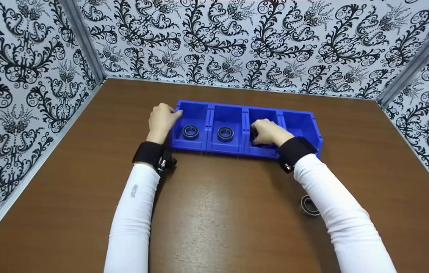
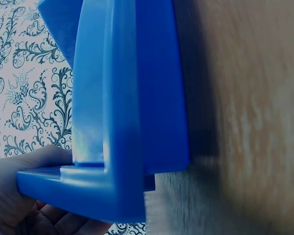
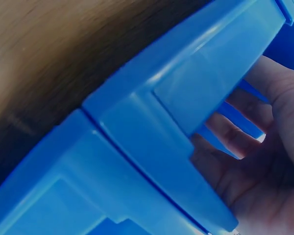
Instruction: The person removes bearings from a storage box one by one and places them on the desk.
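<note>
A blue bin row [image 1: 226, 151] with four side-by-side compartments stands on the table. My left hand [image 1: 161, 119] grips its left end wall, thumb over the rim and fingers outside; the left wrist view shows this wall [image 2: 88, 193] between them. Down in the third compartment, my right hand [image 1: 269, 131] has curled fingers round a dark ring-shaped bearing [image 1: 253, 135], mostly covered by the hand. The right wrist view shows those fingers [image 3: 235, 139] behind the front wall, fingertips hidden. One bearing [image 1: 190, 132] lies in the first compartment, another [image 1: 225, 134] in the second.
Another bearing [image 1: 309, 206] is on the brown table [image 1: 214, 212], partly covered by my right sleeve [image 1: 345, 212]. Patterned walls [image 1: 214, 41] with grey corner posts [image 1: 85, 41] enclose the table's back and sides. The fourth compartment [image 1: 301, 123] is at the right end.
</note>
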The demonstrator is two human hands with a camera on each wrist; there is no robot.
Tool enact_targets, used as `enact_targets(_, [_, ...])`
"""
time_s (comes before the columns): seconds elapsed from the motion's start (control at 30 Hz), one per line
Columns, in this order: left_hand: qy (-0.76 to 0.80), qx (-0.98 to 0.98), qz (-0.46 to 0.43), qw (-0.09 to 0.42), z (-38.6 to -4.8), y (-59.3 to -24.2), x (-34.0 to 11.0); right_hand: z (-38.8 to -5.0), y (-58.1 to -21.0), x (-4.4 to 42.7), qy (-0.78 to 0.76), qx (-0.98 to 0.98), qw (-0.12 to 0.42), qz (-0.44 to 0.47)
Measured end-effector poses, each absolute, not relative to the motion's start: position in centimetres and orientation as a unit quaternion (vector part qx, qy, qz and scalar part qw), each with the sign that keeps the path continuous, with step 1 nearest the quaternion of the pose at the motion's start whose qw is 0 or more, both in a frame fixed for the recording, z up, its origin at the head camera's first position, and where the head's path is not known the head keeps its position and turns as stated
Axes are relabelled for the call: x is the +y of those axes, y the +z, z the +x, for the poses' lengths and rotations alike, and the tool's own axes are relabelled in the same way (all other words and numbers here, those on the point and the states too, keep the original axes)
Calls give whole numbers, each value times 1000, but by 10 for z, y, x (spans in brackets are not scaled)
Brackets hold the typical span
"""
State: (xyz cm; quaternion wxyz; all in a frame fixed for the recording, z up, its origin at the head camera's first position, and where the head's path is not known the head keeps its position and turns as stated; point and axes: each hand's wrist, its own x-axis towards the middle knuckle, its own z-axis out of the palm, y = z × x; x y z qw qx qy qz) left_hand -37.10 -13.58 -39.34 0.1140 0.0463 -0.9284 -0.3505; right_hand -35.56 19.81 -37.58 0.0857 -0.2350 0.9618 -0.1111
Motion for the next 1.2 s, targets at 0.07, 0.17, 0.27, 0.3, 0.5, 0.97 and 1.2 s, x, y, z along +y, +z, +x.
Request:
enact_targets(0.07, [-351,-928,46,113,-371,-393,-136,-355,-375,197,-109,962,86,-235])
enact_targets(0.17, [-351,-929,45,110,-371,-393,-136,-354,-376,197,-108,961,86,-238])
enact_targets(0.27, [-352,-928,45,110,-372,-393,-136,-354,-377,197,-109,961,83,-240])
enact_targets(0.3, [-352,-928,45,111,-372,-394,-136,-355,-378,197,-109,961,83,-240])
enact_targets(0.5, [-352,-928,44,112,-372,-394,-136,-354,-380,197,-102,963,78,-237])
enact_targets(0.97, [-348,-930,45,112,-371,-392,-136,-356,-381,197,-90,962,64,-252])
enact_targets(1.2, [-352,-929,45,109,-369,-391,-135,-356,-382,199,-97,961,68,-252])
